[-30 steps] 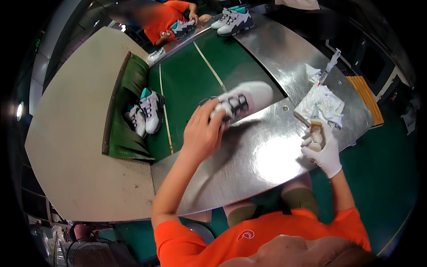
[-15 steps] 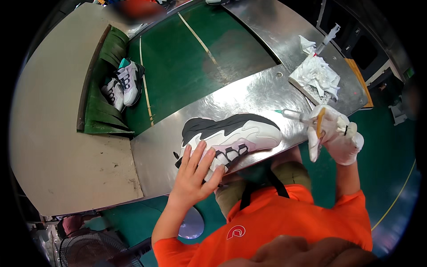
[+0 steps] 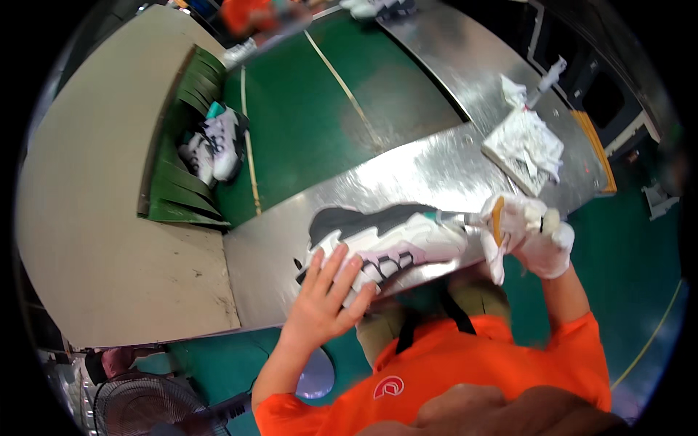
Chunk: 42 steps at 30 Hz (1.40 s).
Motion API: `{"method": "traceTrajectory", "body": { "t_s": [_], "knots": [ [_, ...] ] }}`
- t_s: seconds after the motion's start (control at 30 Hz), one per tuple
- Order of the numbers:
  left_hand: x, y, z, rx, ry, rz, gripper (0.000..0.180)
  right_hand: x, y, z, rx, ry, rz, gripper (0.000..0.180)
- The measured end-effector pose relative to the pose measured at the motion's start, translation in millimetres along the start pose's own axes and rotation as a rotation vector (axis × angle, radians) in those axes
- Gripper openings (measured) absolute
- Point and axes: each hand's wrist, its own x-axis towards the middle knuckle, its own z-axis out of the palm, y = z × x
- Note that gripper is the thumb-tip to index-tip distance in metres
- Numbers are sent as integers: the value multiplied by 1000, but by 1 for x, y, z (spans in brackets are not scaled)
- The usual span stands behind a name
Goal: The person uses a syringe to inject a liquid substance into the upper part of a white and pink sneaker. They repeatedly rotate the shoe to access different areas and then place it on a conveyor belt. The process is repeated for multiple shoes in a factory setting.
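A white and black sneaker (image 3: 411,245) with pale lilac panels lies on its side on the metal tabletop, its dark sole toward the far side. My bare left hand (image 3: 323,294) rests on the heel end of its upper, fingers stretched and spread. In a white glove, my right hand (image 3: 525,234) is closed around a syringe (image 3: 462,218) with a green tip. That tip is at the sole edge near the toe; whether it touches is too blurred to tell. A yellowish band shows on the gloved fingers.
Beyond the metal lies a green conveyor belt (image 3: 327,116). More sneakers (image 3: 218,149) sit by a green strip curtain (image 3: 182,196) at left. Crumpled white cloth (image 3: 534,142) and another syringe (image 3: 547,83) are at right. A person in orange (image 3: 251,14) is at the far end. A fan (image 3: 145,407) stands lower left.
My right hand has moved left and nearer to me, bringing the syringe tip from beyond the toe to the sole edge. My left hand stays on the sneaker. The whole view has shifted slightly.
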Motion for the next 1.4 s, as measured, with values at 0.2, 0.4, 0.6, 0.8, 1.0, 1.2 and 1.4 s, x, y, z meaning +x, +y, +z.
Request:
{"method": "traceTrajectory", "body": {
  "t_s": [0.2, 0.4, 0.6, 0.8, 1.0, 1.2, 1.4],
  "knots": [
    [3, -6, -8, 33, 18, 84, 38, -1, 4, -9, -94, 108, -111, 63],
    [4, 1, -14, 51, -24, 25, 40, 1, -8, -1, -81, 12, -59, 66],
    [-2, 10, -3, 68, 53, -1, 40, 1, -8, -10, -80, -3, -19, 75],
    [16, 27, -16, 114, 71, -65, 41, -8, -7, -21, -40, 1, -85, 78],
    [15, 49, 2, 141, 97, -193, 30, -6, -5, -32, 58, 29, -8, 91],
    [13, 61, 3, 187, 87, -238, 32, -13, 5, -37, 172, 43, -24, 101],
    [17, 61, 2, 184, 74, -216, 47, -19, 17, -34, 265, 41, -48, 98]
  ]
}}
